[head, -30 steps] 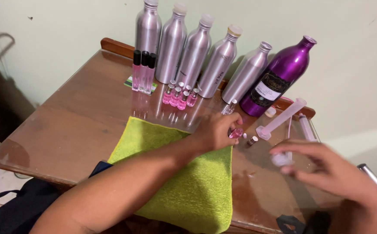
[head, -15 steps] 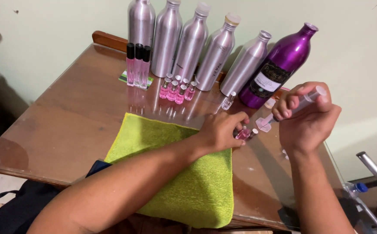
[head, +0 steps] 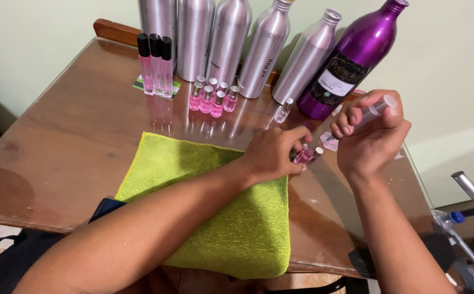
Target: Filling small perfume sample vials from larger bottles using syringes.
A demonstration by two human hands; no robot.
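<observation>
Your left hand [head: 274, 155] pinches the small pink vial [head: 304, 155] while your right hand [head: 369, 130] grips the syringe [head: 369, 114] just beside it; filling is underway, so aim the tip into the vial mouth

The cloth [head: 215, 207] lies on the table [head: 73, 141], at the near edge. Behind the cloth stands a row of tall bottles [head: 231, 38] along the far edge. The big bottle [head: 351, 60] is at the right end of that row. Three thin tubes [head: 155, 60] stand behind the cloth to the left. A bunch of tiny vials [head: 212, 98] sits behind the cloth, before the row. One vial [head: 283, 110] stands alone behind the cloth's right corner. The left hand [head: 272, 155] rests at that corner, on a small vial [head: 304, 155]. The right hand [head: 370, 136] is right of the cloth, around a syringe [head: 376, 107].
</observation>
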